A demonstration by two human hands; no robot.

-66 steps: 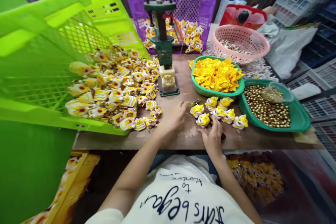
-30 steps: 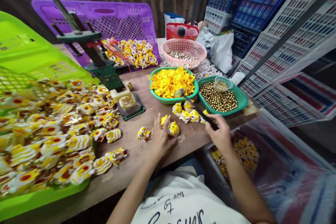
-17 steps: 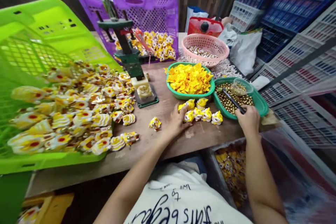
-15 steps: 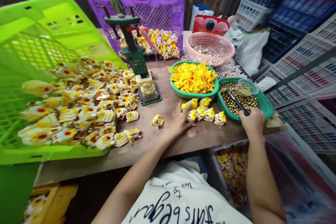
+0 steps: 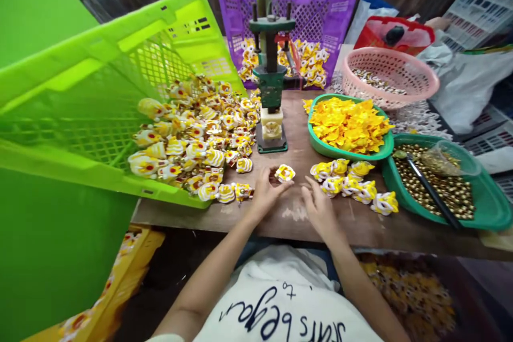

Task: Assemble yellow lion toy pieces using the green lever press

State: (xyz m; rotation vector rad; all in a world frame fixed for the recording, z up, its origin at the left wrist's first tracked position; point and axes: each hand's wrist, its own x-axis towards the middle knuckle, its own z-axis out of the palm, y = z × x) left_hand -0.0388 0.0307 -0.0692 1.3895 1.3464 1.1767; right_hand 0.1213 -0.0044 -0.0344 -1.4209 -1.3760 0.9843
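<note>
Near the middle of the table, my left hand curls its thumb and forefinger round a small yellow-and-white plastic piece. My right hand is just to the right of it, fingers apart, with nothing visible in them. Beyond my right fingertips lies a group of similar yellow-and-white pieces. A green hand press stands behind the held piece, with a pale block on its base. To the right, a black-handled tool lies across gold beads in a green basin.
A lime-green crate lies on its side at left, finished-looking pieces spilling out. A purple crate stands behind the press. Yellow plastic parts fill another green basin. Behind it sits a pink colander.
My right hand has let go of the black-handled tool and come left to the middle. My left hand has moved from the group of pieces to the single piece. The view has turned left.
</note>
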